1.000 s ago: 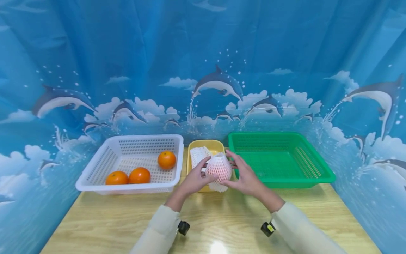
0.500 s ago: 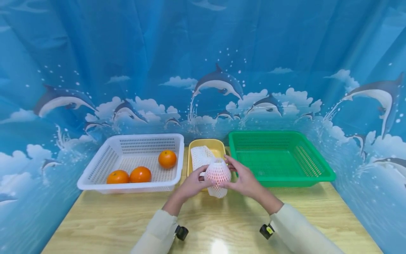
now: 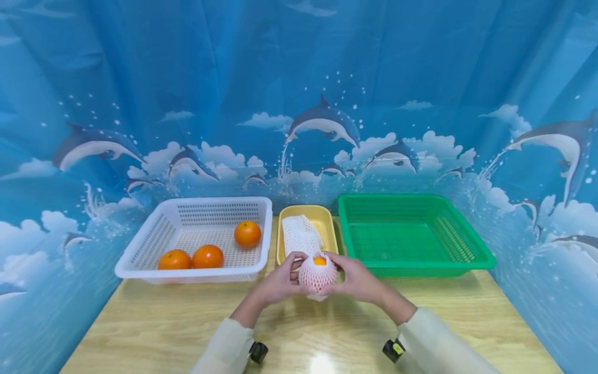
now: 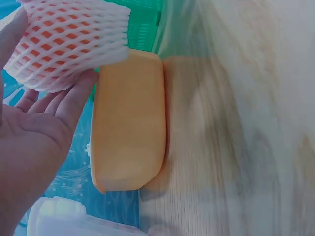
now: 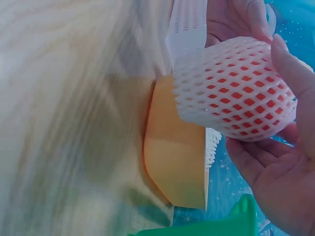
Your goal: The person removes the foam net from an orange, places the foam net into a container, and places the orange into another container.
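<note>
Between both hands, over the near edge of the yellow tray (image 3: 330, 228), is an orange (image 3: 320, 261) in a white foam net sleeve (image 3: 316, 280). Bare orange peel shows at the sleeve's upper opening in the head view. My left hand (image 3: 280, 282) grips the wrapped fruit from the left, and my right hand (image 3: 358, 280) grips it from the right, thumbs on the near side. Both wrist views show curled fingers around the net (image 4: 69, 39), whose loose end extends past the fruit. More white foam netting (image 3: 301, 235) lies in the tray.
On the left, a white basket (image 3: 196, 204) holds three oranges, one of them (image 3: 247, 234) near its right side. To the right stands a green basket (image 3: 416, 270). Wooden table (image 3: 299, 332) stretches in front, and a blue dolphin-print curtain (image 3: 299, 62) hangs behind.
Both hands have drawn the wrapped orange toward the body and tilted it. Its bare top now faces up through the sleeve's opening, where white netting covered it before.
</note>
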Available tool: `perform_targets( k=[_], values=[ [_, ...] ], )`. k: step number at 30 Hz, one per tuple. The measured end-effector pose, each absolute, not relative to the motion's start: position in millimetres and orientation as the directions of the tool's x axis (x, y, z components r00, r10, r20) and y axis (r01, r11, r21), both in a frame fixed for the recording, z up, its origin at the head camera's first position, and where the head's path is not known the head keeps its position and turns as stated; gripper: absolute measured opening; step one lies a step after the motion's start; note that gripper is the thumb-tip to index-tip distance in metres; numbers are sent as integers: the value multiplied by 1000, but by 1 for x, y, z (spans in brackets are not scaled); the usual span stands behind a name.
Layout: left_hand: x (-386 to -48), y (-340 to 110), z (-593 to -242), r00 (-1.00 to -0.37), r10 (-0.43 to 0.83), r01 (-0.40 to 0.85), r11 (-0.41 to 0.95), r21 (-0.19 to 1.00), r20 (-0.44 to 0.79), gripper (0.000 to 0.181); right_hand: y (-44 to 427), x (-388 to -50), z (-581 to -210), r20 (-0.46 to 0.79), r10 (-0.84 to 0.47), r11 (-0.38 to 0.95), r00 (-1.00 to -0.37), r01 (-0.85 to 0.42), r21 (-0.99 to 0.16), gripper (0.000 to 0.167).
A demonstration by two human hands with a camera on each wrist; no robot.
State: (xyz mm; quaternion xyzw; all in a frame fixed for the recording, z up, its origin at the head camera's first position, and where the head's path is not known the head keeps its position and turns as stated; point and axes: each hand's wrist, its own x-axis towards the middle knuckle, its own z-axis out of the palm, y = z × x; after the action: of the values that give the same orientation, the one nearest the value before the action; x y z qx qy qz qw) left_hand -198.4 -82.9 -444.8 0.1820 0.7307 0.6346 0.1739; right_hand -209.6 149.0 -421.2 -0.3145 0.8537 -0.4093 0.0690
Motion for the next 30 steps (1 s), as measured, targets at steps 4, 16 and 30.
perform_targets(
  k=[4, 16, 30],
  values=[
    [-193, -86, -447, -857, 516, 73, 134, 988, -7, 78, 147, -206, -427, 144, -607, 451, -781, -488, -748, 86],
    [-174, -90, -453, -849, 529, 190, 327, 926, -12, 77, 143, -191, -439, 115, -655, 450, -747, -508, -735, 86],
    [-160, -89, -463, -865, 502, 244, 443, 863, -14, 77, 139, -178, -455, 103, -672, 494, -734, -547, -676, 83]
  ],
)
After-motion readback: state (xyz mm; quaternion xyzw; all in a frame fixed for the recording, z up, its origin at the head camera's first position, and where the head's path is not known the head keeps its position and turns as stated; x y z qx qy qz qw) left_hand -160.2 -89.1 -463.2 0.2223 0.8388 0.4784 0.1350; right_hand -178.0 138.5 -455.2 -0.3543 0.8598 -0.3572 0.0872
